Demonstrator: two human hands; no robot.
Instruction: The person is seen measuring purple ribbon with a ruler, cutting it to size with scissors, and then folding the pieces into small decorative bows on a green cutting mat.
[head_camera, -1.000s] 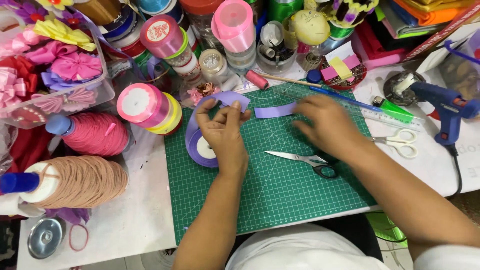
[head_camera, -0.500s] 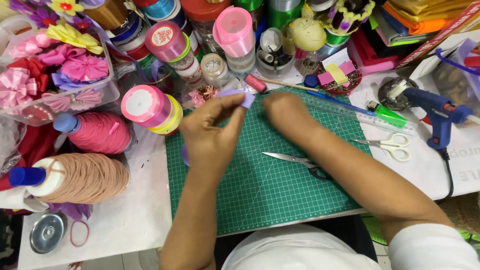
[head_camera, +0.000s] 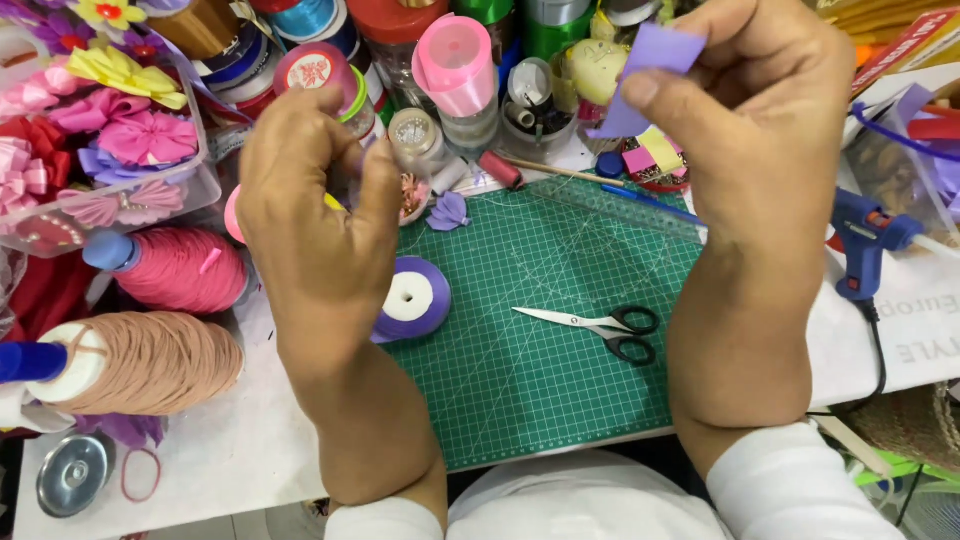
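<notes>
Above green mat (head_camera: 540, 380): purple ribbon strip (head_camera: 650, 75) pinched in rt hand (head_camera: 760, 120); lt hand (head_camera: 315, 200) apart.

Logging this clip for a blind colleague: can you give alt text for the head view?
Right hand pinches a strip of lilac ribbon raised over a green cutting mat; left hand is raised with fingers curled. On the mat lie black-handled scissors and a purple ribbon spool.
</notes>
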